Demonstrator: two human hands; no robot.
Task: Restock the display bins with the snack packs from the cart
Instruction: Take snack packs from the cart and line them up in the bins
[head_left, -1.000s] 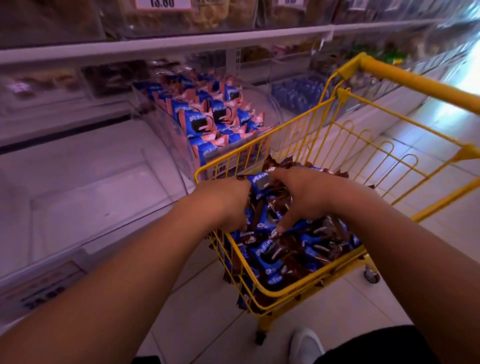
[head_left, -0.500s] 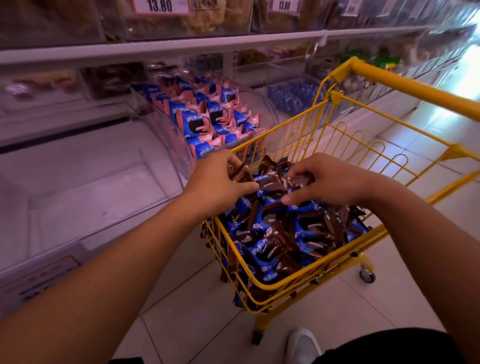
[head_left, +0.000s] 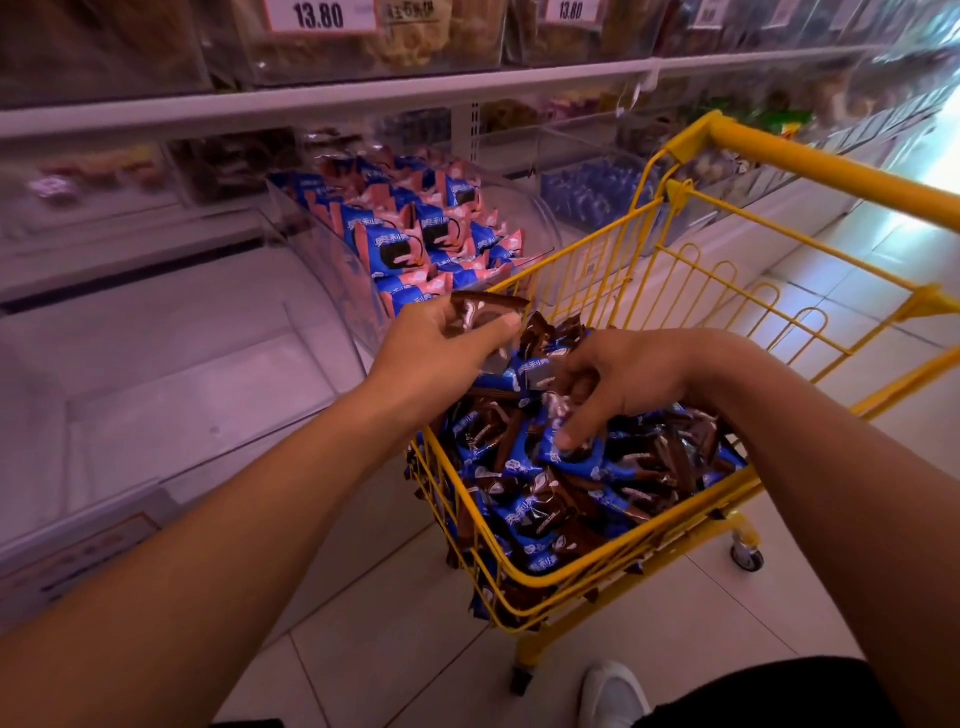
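A: Starting at nine o'clock, what's there?

B: A clear plastic bin (head_left: 171, 395), curved at the front, smooth and glossy, with no packs that I can see in it. Just past it, at about eleven o'clock, a second bin (head_left: 332, 260) holds blue-and-pink packs (head_left: 400, 244).

A: And the hands?

B: The left hand (head_left: 431, 353) has its grip clamped on a brown snack pack (head_left: 480, 312), pinched by the crinkly wrapper, raised above the cart's near corner. The right hand (head_left: 628, 379) has curled fingers pressing among the blue-and-brown packs (head_left: 561, 483) heaped in the cart (head_left: 613, 566); whether it truly holds one I cannot tell, though the thumb seems to nip a pack edge.

A: What might go wrong?

B: The film looks slick and puffy, so a one-corner pinch could slip and the pack would drop to the tiled floor (head_left: 395, 649). It could also land in the pink bin, mixing flavours. The cart is yellow wire on castors, and leaning on it may roll it away at three o'clock.
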